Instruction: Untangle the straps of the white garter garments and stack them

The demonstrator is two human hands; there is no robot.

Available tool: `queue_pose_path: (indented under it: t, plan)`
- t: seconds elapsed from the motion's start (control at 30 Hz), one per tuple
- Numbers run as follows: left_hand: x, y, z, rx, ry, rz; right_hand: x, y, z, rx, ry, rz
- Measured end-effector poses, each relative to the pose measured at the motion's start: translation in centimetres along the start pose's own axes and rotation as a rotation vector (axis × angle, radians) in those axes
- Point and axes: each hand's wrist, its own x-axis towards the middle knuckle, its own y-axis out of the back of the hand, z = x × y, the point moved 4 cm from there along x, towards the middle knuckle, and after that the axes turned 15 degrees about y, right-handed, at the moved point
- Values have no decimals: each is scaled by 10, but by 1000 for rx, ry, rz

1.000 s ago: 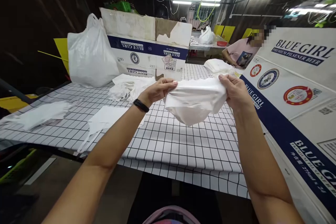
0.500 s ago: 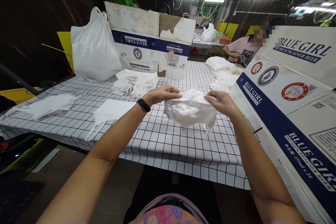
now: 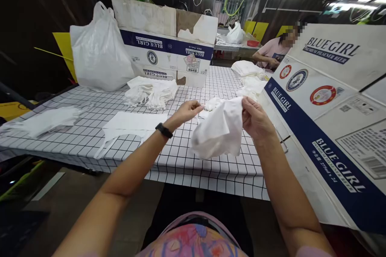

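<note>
A thin white garment with narrow straps, like a camisole top (image 3: 220, 128), hangs over the front of the table between my hands. My right hand (image 3: 255, 116) pinches its upper right corner. My left hand (image 3: 187, 112) has thumb and forefinger closed at the bunched upper left edge; what exactly lies between the fingertips is partly hidden. Left of the hands, another white top (image 3: 129, 124) lies flat with its straps toward me. Behind it is a stack of white tops (image 3: 153, 90), straps hanging forward. More white pieces (image 3: 51, 120) lie at the far left.
A checked cloth covers the table (image 3: 181, 164). A cardboard box (image 3: 169, 48) and a full white plastic bag (image 3: 99, 52) stand at the back left. Large carton panels (image 3: 301, 100) lean along the right. Beyond are white garment piles (image 3: 249, 78) and a seated person (image 3: 271, 54).
The garment has swung from stretched between both hands to hanging mostly from my right hand, its fabric lower and turned. My right hand has rotated upward; the view has shifted slightly right.
</note>
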Motion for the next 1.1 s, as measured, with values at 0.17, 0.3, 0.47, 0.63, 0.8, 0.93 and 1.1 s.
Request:
queue_pose_path:
  t: [0.17,0.3,0.47,0.63,0.8,0.93,1.1]
  plan:
    - [-35,-46,-6,-93,135,-328,-2,-7,0,2,40,24]
    - [-34,-60,-1,-155,149,-244,-5,-4,-9,-22,68,21]
    - [-27,-69,19,-507,94,-374,-8,6,-22,-129,140,19]
    - [-26,-51,49,-597,-39,-232,-11,15,-22,-132,156,39]
    - [-19,-35,68,-537,-44,-174,-10,24,-7,-103,158,132]
    - [-15,-28,80,-445,-95,-182,-6,29,1,-155,172,178]
    - [-17,-14,102,-327,-119,-88,0,30,-5,-203,219,110]
